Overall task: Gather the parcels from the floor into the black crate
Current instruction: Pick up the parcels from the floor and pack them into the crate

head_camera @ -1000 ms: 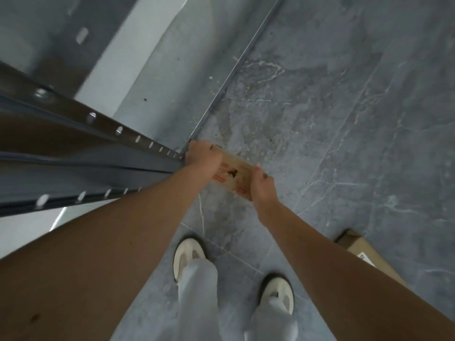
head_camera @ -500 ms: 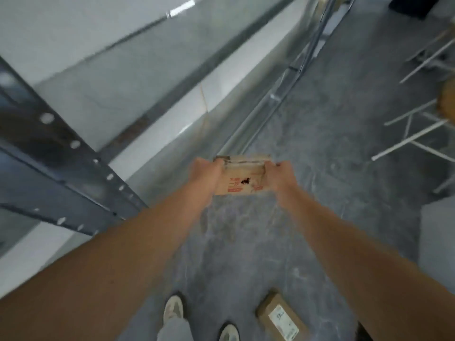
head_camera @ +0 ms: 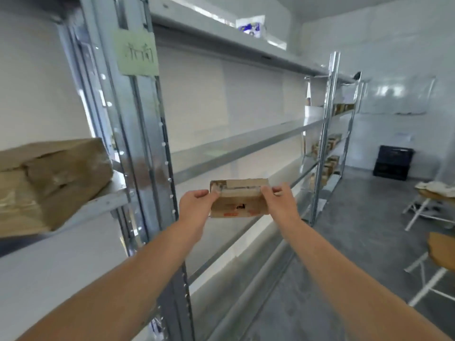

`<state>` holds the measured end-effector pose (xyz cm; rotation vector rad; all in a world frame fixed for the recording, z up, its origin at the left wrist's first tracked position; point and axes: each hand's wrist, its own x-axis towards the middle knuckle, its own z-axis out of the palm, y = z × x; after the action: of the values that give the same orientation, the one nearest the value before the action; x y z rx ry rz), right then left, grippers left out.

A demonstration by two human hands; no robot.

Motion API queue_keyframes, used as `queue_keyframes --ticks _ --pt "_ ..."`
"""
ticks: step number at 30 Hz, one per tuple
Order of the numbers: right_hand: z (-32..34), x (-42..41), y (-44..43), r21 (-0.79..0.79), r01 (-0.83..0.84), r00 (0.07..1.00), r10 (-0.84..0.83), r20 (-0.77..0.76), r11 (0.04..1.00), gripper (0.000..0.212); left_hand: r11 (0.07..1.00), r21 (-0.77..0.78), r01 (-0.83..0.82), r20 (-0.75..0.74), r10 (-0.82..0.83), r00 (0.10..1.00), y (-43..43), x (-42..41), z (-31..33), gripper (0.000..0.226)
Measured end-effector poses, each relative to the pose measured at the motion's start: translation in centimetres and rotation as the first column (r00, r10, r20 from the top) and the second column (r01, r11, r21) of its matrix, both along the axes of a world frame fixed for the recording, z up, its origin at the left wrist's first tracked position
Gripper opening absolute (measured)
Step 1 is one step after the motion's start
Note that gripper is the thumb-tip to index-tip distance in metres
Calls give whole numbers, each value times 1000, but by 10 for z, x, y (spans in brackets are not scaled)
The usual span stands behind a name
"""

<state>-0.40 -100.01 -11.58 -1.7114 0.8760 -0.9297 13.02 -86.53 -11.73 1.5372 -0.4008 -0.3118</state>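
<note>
Half a second before, the view had pointed down at the floor, with the person's shoes and a second parcel lying by them. Now it had lifted to take in the room, and the shoes and that second parcel were out of sight. The parcel had stayed between the same two hands through the change.

The left hand had its grip closed on the parcel's left end, thumb on the near face and fingers curled behind. The right hand held the right end the same way. The parcel hung in the air, clear of the floor, in front of the metal shelving rack. Its long axis ran left to right between the hands, close to level. Its broad printed face (red and black marks, too blurred to read) was turned toward the camera, and its taped edge was uppermost.

The black crate stood on the floor against the far wall, well apart from the parcel. A large brown box sat on a shelf at the left edge of the view.
</note>
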Motion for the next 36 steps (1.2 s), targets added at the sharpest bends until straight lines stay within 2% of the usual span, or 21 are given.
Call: queue_keyframes --ticks 2,5,8,11,13,15,18,21,24,27,30,33,36 --pt "16 -11 27 -15 -62 997 62 35 998 26 1000 -24 12 23 -11 1000 31 -11 19 49" --pt "24 -22 69 54 -145 985 138 106 988 23 999 -29 35 101 -32 994 89 -39 32 24" --pt "27 -23 116 129 -250 964 234 125 960 23 1000 -23 -5 208 10 978 153 -60 36 31" --pt "32 -17 176 172 -356 932 336 135 919 22 994 -43 -104 291 112 950 226 -70 38 25" --pt "39 -8 219 199 -421 906 402 130 885 29 980 -31 -195 345 194 919 277 -78 36 23" --pt "41 3 266 218 -492 870 472 140 843 30 961 -28 -276 350 268 898 332 -85 28 21" --pt "30 25 336 228 -587 808 579 108 777 22 923 -36 -382 321 373 870 415 -95 16 18" --pt "9 45 414 308 -702 699 705 122 642 18 871 -25 -490 296 475 829 500 -111 6 9" --pt "-12 56 491 358 -799 561 812 160 482 17 785 -23 -619 242 605 758 581 -126 -10 17" --pt "-22 70 569 320 -878 421 892 163 356 13 656 -2 -754 176 743 646 656 -142 -25 28" --pt "-22 83 649 257 -940 265 953 145 223 12 604 55 -795 113 787 606 717 -164 -30 26" --pt "-24 95 729 225 -972 110 980 167 71 12 484 82 -871 83 868 490 771 -191 -35 50" --pt "-28 98 805 300 -950 -9 970 242 -84 13 380 133 -916 80 917 392 815 -222 -40 32"
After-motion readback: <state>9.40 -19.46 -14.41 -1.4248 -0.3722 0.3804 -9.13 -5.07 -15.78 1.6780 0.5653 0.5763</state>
